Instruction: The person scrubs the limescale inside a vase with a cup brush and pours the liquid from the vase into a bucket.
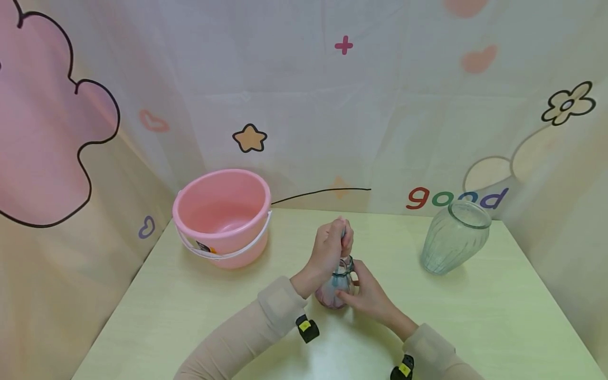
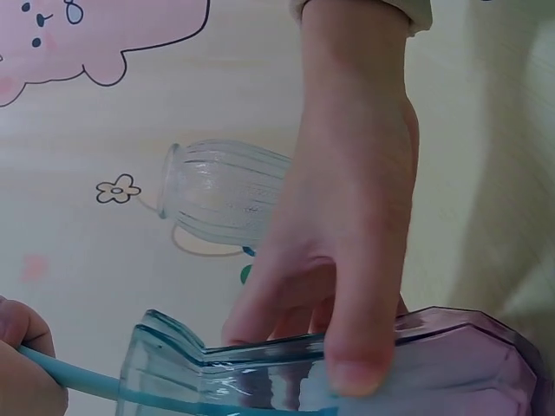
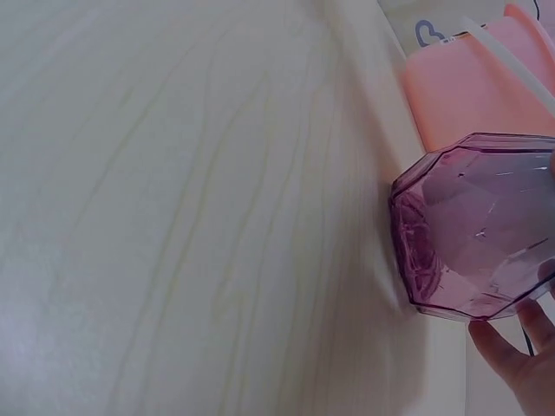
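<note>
A faceted glass vase, bluish at the neck and pink-purple toward the base, stands mid-table. My right hand grips its side, thumb on the near face and fingers behind, as the left wrist view shows. Over the mouth, my left hand is curled round a light-blue stick. That stick runs down through the neck into the vase, where a pale mass shows through the glass. In the right wrist view the vase's purple base is close over the table, with right-hand fingertips beneath its side.
A pink bucket with a white handle stands at the back left of the table. At the back right is a clear ribbed glass vase. A printed curtain hangs behind the pale table.
</note>
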Available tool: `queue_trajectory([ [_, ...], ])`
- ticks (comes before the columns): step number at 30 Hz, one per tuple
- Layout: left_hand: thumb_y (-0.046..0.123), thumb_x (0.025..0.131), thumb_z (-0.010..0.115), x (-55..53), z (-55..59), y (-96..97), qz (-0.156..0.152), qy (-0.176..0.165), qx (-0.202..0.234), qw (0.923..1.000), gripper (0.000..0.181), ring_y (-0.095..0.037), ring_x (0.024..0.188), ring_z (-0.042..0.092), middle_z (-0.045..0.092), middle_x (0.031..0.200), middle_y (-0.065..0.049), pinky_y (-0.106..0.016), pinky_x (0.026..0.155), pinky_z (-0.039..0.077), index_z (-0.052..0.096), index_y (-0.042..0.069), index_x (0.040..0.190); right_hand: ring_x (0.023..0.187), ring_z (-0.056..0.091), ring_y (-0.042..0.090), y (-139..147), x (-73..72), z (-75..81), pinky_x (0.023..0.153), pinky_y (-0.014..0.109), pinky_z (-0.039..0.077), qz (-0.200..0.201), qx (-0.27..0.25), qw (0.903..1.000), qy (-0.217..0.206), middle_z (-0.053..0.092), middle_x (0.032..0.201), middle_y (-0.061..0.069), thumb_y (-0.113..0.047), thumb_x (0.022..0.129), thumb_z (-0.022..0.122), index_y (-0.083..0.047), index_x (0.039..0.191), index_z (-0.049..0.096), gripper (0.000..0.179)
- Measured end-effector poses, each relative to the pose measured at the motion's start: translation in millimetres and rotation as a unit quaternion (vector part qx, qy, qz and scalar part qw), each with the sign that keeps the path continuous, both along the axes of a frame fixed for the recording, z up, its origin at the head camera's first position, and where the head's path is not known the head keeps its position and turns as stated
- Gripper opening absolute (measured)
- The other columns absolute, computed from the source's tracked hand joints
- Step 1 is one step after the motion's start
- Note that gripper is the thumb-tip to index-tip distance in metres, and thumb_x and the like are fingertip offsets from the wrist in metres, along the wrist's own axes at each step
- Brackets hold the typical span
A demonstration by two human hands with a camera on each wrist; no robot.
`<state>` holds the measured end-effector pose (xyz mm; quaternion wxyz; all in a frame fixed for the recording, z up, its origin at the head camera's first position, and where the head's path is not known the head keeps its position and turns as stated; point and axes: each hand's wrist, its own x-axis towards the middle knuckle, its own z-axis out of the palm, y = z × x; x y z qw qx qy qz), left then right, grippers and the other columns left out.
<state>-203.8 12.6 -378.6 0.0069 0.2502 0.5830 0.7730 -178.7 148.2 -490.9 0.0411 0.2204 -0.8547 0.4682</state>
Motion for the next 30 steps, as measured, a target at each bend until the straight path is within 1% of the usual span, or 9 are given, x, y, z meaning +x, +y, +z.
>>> queue_trajectory([
  [4, 0.026, 0.096, 0.028, -1.1, 9.1, -1.6, 0.001, 0.009, 0.003, 1.0000, 0.045, -0.012, 0.041, 0.023, 0.028, 0.048, 0.002, -0.023, 0.043, 0.021, 0.031, -0.002, 0.061, 0.113, 0.049, 0.026, -1, 0.3, -0.8, 0.080, 0.037, 0.051, -0.008, 0.003, 1.0000, -0.003, 0.048, 0.123, 0.010, -0.007, 0.073, 0.075, -0.003, 0.125, 0.039, 0.064],
  [8, 0.029, 0.096, 0.029, -3.6, 20.4, -2.4, 0.006, 0.026, 0.017, 0.9995, 0.047, -0.012, 0.041, 0.022, 0.028, 0.048, 0.003, -0.023, 0.042, 0.020, 0.031, -0.001, 0.061, 0.112, 0.049, 0.024, -2, 0.2, -0.2, 0.080, 0.036, 0.052, -0.017, 0.012, 0.9997, -0.011, 0.048, 0.122, 0.007, -0.009, 0.073, 0.076, -0.005, 0.126, 0.039, 0.065],
  [12, 0.030, 0.096, 0.030, -5.8, 24.9, -2.5, 0.008, 0.026, 0.024, 0.9993, 0.046, -0.011, 0.040, 0.022, 0.028, 0.048, 0.004, -0.023, 0.042, 0.019, 0.031, 0.000, 0.062, 0.111, 0.049, 0.023, -3, -0.2, 0.4, 0.080, 0.034, 0.052, -0.024, 0.018, 0.9995, -0.013, 0.048, 0.121, 0.006, -0.010, 0.072, 0.077, -0.006, 0.125, 0.039, 0.066],
  [18, 0.031, 0.096, 0.031, -4.4, 23.0, -1.2, 0.005, 0.017, 0.026, 0.9995, 0.047, -0.011, 0.040, 0.022, 0.029, 0.049, 0.004, -0.023, 0.042, 0.019, 0.032, -0.001, 0.062, 0.109, 0.050, 0.023, -3, 0.2, 0.9, 0.079, 0.033, 0.052, -0.025, 0.017, 0.9995, -0.010, 0.049, 0.120, 0.007, -0.010, 0.073, 0.077, -0.005, 0.124, 0.039, 0.064],
  [22, 0.033, 0.097, 0.031, -2.0, 20.7, 0.5, 0.000, 0.023, 0.021, 0.9995, 0.049, -0.011, 0.041, 0.022, 0.029, 0.049, 0.004, -0.023, 0.043, 0.021, 0.032, -0.002, 0.062, 0.109, 0.050, 0.023, -3, 0.0, -0.9, 0.079, 0.035, 0.052, -0.024, 0.012, 0.9996, -0.010, 0.048, 0.120, 0.007, -0.012, 0.073, 0.077, -0.006, 0.124, 0.039, 0.064],
  [25, 0.035, 0.097, 0.030, -0.4, 17.8, 1.3, 0.004, 0.029, 0.015, 0.9995, 0.051, -0.011, 0.041, 0.023, 0.029, 0.049, 0.004, -0.023, 0.043, 0.021, 0.032, -0.002, 0.062, 0.109, 0.050, 0.023, -2, -0.3, -2.0, 0.079, 0.036, 0.052, -0.021, 0.009, 0.9997, -0.004, 0.049, 0.120, 0.006, -0.013, 0.073, 0.077, -0.007, 0.123, 0.040, 0.063],
  [28, 0.033, 0.098, 0.030, 0.9, 13.7, 1.7, 0.008, 0.021, 0.010, 0.9997, 0.051, -0.011, 0.041, 0.023, 0.029, 0.049, 0.003, -0.023, 0.043, 0.021, 0.032, -0.003, 0.062, 0.109, 0.050, 0.023, -2, -0.5, -2.7, 0.078, 0.036, 0.052, -0.019, 0.007, 0.9998, 0.003, 0.049, 0.119, 0.007, -0.012, 0.073, 0.077, -0.006, 0.122, 0.040, 0.062],
  [30, 0.030, 0.099, 0.030, 1.9, 10.1, 2.0, 0.007, 0.006, 0.005, 0.9999, 0.049, -0.011, 0.042, 0.024, 0.029, 0.049, 0.003, -0.022, 0.043, 0.021, 0.033, -0.003, 0.063, 0.108, 0.050, 0.023, -2, -0.3, -3.1, 0.078, 0.036, 0.052, -0.019, 0.008, 0.9998, 0.007, 0.050, 0.119, 0.008, -0.010, 0.073, 0.076, -0.005, 0.121, 0.040, 0.060],
])
